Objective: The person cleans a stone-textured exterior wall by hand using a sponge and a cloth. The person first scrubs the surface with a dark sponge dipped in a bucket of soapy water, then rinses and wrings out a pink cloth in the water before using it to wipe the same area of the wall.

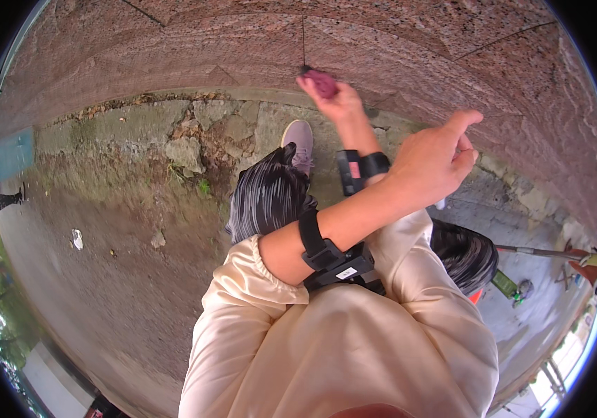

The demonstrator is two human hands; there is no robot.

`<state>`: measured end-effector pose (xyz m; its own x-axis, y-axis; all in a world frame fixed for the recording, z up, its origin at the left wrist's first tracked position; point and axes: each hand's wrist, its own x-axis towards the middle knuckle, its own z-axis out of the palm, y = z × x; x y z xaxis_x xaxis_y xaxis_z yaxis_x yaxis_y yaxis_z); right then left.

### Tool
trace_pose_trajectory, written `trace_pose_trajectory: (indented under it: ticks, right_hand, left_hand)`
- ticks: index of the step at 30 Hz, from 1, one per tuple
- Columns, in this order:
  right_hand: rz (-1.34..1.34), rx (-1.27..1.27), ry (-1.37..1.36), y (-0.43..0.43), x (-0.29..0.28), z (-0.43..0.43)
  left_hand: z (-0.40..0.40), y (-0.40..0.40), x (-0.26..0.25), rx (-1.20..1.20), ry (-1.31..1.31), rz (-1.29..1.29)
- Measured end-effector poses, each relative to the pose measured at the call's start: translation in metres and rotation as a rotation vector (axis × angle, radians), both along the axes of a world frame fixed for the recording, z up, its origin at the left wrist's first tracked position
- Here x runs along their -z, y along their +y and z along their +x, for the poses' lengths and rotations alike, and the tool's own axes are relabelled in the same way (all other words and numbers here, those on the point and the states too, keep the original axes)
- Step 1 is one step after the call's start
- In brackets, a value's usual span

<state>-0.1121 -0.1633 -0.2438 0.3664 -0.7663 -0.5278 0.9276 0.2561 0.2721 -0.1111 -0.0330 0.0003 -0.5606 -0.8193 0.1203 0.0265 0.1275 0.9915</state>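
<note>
My right hand is raised beside the speckled reddish stone wall. It grips a small maroon object with a black end; motion blur hides what kind of thing it is. Across my right forearm lies my left arm, with my left hand farther right, near the same wall. One finger of that hand points outward and the others are curled; its palm is turned out of sight. A small white thing shows just below it, mostly hidden. Black straps with devices sit on both forearms.
Cracked concrete and loose stones run along the wall base, beside my shoe. A long pole and a green item lie at right. Another person's dark-clad leg shows at the far left.
</note>
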Motion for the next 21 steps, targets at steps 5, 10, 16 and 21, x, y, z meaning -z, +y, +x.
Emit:
trace_pose_trajectory:
  ticks: [5, 10, 16, 21]
  right_hand:
    - [0.005, 0.133, 0.079, 0.051, -0.014, -0.093]
    - [0.047, 0.186, 0.360, 0.030, 0.035, -0.059]
    - [-0.035, -0.015, 0.304, -0.010, 0.004, 0.068]
    - [-0.335, 0.094, 0.358, -0.001, 0.041, 0.045]
  left_hand:
    - [0.012, 0.025, -0.002, 0.095, 0.204, 0.065]
    - [0.028, 0.021, -0.007, 0.075, 0.245, 0.072]
    - [0.026, 0.001, -0.004, 0.011, 0.301, 0.294]
    - [0.019, -0.004, -0.016, 0.038, 0.227, 0.324]
